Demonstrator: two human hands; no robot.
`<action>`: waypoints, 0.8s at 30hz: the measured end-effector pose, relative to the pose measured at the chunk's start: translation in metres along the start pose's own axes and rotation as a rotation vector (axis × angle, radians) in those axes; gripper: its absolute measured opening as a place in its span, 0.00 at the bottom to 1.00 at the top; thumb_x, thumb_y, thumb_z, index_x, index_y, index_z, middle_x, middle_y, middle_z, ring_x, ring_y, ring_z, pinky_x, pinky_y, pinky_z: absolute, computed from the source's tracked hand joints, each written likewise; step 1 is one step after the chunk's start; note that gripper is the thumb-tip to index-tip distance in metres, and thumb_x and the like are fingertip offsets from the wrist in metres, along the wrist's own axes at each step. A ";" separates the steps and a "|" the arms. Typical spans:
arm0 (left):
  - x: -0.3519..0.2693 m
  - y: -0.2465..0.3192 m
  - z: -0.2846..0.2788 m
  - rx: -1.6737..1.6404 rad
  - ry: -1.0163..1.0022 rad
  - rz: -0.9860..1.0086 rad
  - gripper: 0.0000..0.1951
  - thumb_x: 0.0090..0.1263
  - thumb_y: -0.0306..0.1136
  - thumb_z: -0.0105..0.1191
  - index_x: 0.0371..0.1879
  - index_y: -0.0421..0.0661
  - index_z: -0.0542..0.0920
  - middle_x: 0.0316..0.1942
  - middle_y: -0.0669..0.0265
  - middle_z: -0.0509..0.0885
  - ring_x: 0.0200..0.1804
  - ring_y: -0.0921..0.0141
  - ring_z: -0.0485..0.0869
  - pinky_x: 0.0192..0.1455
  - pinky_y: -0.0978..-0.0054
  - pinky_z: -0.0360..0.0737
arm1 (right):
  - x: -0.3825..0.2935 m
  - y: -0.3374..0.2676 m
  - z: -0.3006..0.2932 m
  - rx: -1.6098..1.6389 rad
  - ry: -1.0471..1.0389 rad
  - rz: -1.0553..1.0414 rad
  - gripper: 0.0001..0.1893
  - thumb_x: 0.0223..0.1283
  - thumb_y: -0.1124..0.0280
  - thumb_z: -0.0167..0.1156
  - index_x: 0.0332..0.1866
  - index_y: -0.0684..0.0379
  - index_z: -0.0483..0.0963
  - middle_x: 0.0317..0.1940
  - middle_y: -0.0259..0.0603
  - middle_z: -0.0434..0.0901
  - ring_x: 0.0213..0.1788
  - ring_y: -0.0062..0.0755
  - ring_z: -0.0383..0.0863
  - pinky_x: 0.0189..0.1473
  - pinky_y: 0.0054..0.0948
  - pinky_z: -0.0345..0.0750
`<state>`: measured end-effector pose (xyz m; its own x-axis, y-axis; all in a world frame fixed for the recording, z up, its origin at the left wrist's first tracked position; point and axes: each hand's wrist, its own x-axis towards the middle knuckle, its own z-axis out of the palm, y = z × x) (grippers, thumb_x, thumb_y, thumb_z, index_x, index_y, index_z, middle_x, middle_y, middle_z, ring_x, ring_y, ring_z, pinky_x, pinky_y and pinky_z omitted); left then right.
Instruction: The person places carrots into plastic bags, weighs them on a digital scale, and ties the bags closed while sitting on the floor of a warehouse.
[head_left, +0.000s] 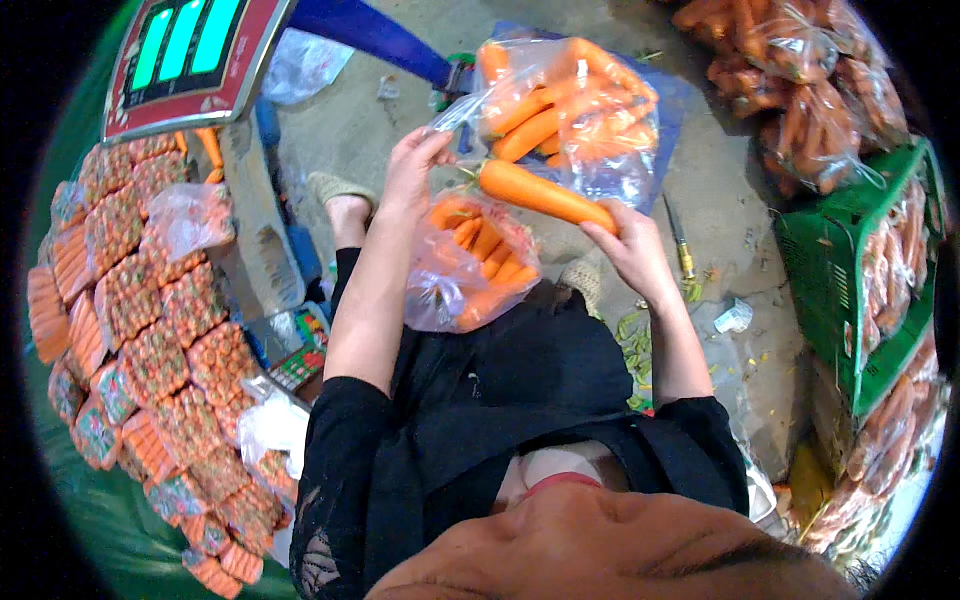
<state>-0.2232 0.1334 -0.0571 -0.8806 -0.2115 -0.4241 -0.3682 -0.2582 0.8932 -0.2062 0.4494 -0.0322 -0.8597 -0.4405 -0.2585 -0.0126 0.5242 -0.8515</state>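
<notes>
A large carrot (532, 191) lies across the middle, its thick end in the fingers of my right hand (630, 244). My left hand (416, 169) pinches the gathered edge of a clear plastic bag (611, 176) close to the carrot's stem end. Several big carrots (529, 135) fill that bag, which rests on the blue platform (675, 142) of a floor scale. Below my hands, between my legs, a second plastic bag (439, 289) holds smaller carrots (487, 251) and sags towards me.
The scale's red display head (232, 71) rises at upper left on a blue post (375, 37). Stacked carrot packs (154, 360) line the left. A knife (681, 240) lies on the floor. A green crate (821, 262) and bagged carrots (814, 127) stand at right.
</notes>
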 end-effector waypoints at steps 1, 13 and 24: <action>0.001 0.001 0.003 -0.023 -0.006 0.010 0.05 0.67 0.30 0.54 0.30 0.44 0.76 0.21 0.74 0.70 0.25 0.78 0.68 0.38 0.75 0.70 | -0.003 -0.005 -0.011 0.095 0.060 0.066 0.17 0.60 0.61 0.61 0.46 0.64 0.76 0.33 0.54 0.81 0.37 0.45 0.83 0.41 0.36 0.76; -0.019 0.018 0.067 -0.255 -0.157 0.093 0.05 0.65 0.28 0.55 0.33 0.40 0.79 0.22 0.73 0.74 0.23 0.80 0.68 0.33 0.80 0.68 | 0.071 0.021 0.054 1.028 0.574 0.383 0.14 0.71 0.61 0.48 0.47 0.64 0.67 0.24 0.34 0.70 0.19 0.19 0.71 0.23 0.26 0.79; -0.015 0.015 0.068 -0.184 -0.183 0.056 0.06 0.65 0.28 0.54 0.38 0.42 0.79 0.22 0.72 0.75 0.25 0.77 0.71 0.39 0.75 0.72 | 0.092 0.045 0.072 -0.055 0.351 -0.204 0.08 0.56 0.70 0.58 0.38 0.63 0.76 0.32 0.49 0.79 0.33 0.46 0.81 0.38 0.38 0.77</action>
<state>-0.2363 0.1968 -0.0272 -0.9436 -0.0602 -0.3255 -0.2716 -0.4211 0.8654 -0.2491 0.3802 -0.1266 -0.9586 -0.2690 0.0931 -0.2202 0.4937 -0.8413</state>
